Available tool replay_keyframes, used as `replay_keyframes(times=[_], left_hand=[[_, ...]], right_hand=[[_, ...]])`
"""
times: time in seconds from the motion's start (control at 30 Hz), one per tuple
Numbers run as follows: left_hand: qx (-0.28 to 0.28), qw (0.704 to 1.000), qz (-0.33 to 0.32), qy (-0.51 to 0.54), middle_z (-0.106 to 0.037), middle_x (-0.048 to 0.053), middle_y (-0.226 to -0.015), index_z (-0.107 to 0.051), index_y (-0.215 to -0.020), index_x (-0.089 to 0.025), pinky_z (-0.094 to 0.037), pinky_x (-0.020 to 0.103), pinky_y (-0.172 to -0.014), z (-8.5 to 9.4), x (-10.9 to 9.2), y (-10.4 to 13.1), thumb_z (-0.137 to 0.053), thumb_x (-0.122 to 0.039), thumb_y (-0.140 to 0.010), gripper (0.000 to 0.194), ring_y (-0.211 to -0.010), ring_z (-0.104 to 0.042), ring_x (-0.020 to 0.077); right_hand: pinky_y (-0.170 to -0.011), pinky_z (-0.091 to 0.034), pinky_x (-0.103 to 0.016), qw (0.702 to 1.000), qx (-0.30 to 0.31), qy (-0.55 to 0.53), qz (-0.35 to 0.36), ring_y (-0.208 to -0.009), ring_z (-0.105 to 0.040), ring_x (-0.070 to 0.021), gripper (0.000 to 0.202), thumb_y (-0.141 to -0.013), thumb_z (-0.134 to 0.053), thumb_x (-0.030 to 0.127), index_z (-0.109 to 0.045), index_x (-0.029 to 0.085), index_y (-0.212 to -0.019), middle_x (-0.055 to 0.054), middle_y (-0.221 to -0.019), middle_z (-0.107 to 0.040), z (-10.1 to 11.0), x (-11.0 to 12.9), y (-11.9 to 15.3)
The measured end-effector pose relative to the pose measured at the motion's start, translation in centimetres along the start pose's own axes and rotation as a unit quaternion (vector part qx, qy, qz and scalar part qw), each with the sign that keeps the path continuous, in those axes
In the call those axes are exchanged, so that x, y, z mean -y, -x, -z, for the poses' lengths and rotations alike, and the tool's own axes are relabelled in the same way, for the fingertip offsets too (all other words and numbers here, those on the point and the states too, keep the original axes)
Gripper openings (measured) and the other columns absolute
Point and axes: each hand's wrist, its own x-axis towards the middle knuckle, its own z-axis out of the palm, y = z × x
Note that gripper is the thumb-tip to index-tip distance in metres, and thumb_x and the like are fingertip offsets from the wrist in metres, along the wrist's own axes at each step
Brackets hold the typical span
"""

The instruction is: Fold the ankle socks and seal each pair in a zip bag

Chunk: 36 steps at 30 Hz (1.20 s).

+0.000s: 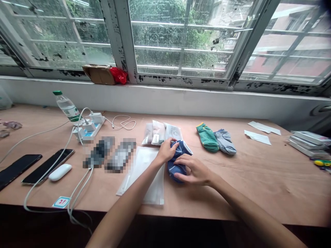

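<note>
Folded dark-blue sock on wooden table
</note>
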Motion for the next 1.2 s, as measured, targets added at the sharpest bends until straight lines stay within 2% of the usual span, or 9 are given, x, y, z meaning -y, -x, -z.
replay_keyframes(times=[0.13, 0.3, 0.47, 0.63, 0.77, 0.87, 0.97, 1.07, 1.2], left_hand=[[-0.021, 0.993, -0.082, -0.083, -0.069, 0.007, -0.103, -0.058, -0.108, -0.020, -0.050, 0.033, -0.088, -0.4, 0.1, 1.0, -0.047, -0.028, -0.094, 0.020, -0.097, -0.065, 0.0208], [-0.062, 0.962, -0.110, -0.243, -0.059, 0.010, -0.117, -0.053, -0.120, -0.022, -0.051, 0.032, -0.079, -1.4, -0.5, 2.5, -0.043, -0.033, -0.096, 0.028, -0.100, -0.061, 0.0223], [-0.086, 0.929, -0.146, -0.330, -0.057, 0.010, -0.118, -0.056, -0.111, -0.019, -0.045, 0.040, -0.090, -1.5, -0.8, 2.8, -0.050, -0.029, -0.092, 0.022, -0.109, -0.050, 0.0263], [-0.083, 0.938, -0.146, -0.303, -0.059, 0.010, -0.115, -0.058, -0.094, -0.018, -0.042, 0.044, -0.089, -1.3, -0.8, 2.7, -0.055, -0.023, -0.088, 0.008, -0.108, -0.049, 0.0278], [-0.079, 0.957, -0.183, -0.211, -0.064, 0.007, -0.097, -0.056, -0.089, -0.019, -0.042, 0.041, -0.089, -1.1, -0.7, 2.7, -0.056, -0.013, -0.083, 0.008, -0.101, -0.054, 0.0246], [-0.048, 0.971, -0.203, -0.117, -0.063, 0.004, -0.085, -0.055, -0.087, -0.019, -0.047, 0.031, -0.078, -1.0, -0.8, 2.8, -0.055, -0.013, -0.083, 0.007, -0.084, -0.058, 0.0183], [-0.023, 0.978, -0.193, -0.070, -0.063, 0.001, -0.076, -0.057, -0.093, -0.019, -0.047, 0.027, -0.067, -0.9, -1.1, 2.9, -0.061, -0.028, -0.085, 0.012, -0.068, -0.058, 0.0144], [-0.064, 0.982, -0.159, -0.083, -0.064, 0.001, -0.078, -0.058, -0.097, -0.020, -0.047, 0.025, -0.065, -0.7, -1.2, 2.8, -0.054, -0.036, -0.091, 0.017, -0.065, -0.058, 0.0130], [-0.125, 0.970, -0.106, -0.178, -0.064, 0.004, -0.093, -0.061, -0.103, -0.021, -0.048, 0.027, -0.072, -0.3, -0.5, 2.5, -0.053, -0.035, -0.092, 0.020, -0.081, -0.063, 0.0169]], right_hand=[[-0.070, -0.050, -0.033, 0.985, -0.147, 0.031, -0.085, -0.077, -0.062, -0.0195, 0.012, -0.088, -0.057, 0.029, -0.065, 0.020, -0.089, -0.007, -0.087, -0.066, 0.3, -2.5, -1.0], [-0.075, -0.049, -0.034, 0.974, -0.159, 0.105, -0.124, -0.087, -0.061, -0.0221, 0.008, -0.084, -0.062, 0.027, -0.061, 0.021, -0.088, -0.007, -0.095, -0.062, -0.7, -5.5, -1.5], [-0.073, -0.050, -0.035, 0.960, -0.201, 0.128, -0.150, -0.086, -0.060, -0.0237, 0.016, -0.083, -0.062, 0.026, -0.055, 0.019, -0.096, -0.007, -0.093, -0.061, -2.0, -5.9, -1.3], [-0.078, -0.051, -0.038, 0.955, -0.230, 0.121, -0.142, -0.090, -0.059, -0.0252, 0.034, -0.080, -0.064, 0.023, -0.051, 0.017, -0.112, -0.010, -0.103, -0.060, -2.3, -5.8, -1.2], [-0.086, -0.049, -0.039, 0.959, -0.222, 0.128, -0.117, -0.101, -0.057, -0.0267, 0.038, -0.081, -0.061, 0.017, -0.052, 0.017, -0.117, -0.011, -0.108, -0.059, -2.2, -5.9, -1.2], [-0.084, -0.049, -0.038, 0.961, -0.219, 0.136, -0.104, -0.099, -0.056, -0.0262, 0.022, -0.081, -0.057, 0.014, -0.057, 0.019, -0.103, -0.011, -0.105, -0.060, -2.2, -5.9, -1.1], [-0.076, -0.047, -0.036, 0.961, -0.220, 0.146, -0.087, -0.089, -0.055, -0.0244, 0.013, -0.080, -0.053, 0.008, -0.055, 0.020, -0.083, -0.009, -0.093, -0.060, -2.2, -5.7, -1.0], [-0.071, -0.044, -0.034, 0.965, -0.211, 0.146, -0.053, -0.082, -0.052, -0.0225, 0.021, -0.074, -0.049, 0.001, -0.050, 0.021, -0.076, -0.006, -0.082, -0.057, -2.0, -5.1, -0.8], [-0.067, -0.040, -0.031, 0.970, -0.195, 0.146, -0.023, -0.077, -0.048, -0.0204, 0.028, -0.066, -0.045, -0.005, -0.043, 0.022, -0.071, -0.004, -0.077, -0.054, -2.0, -4.4, -0.5]])
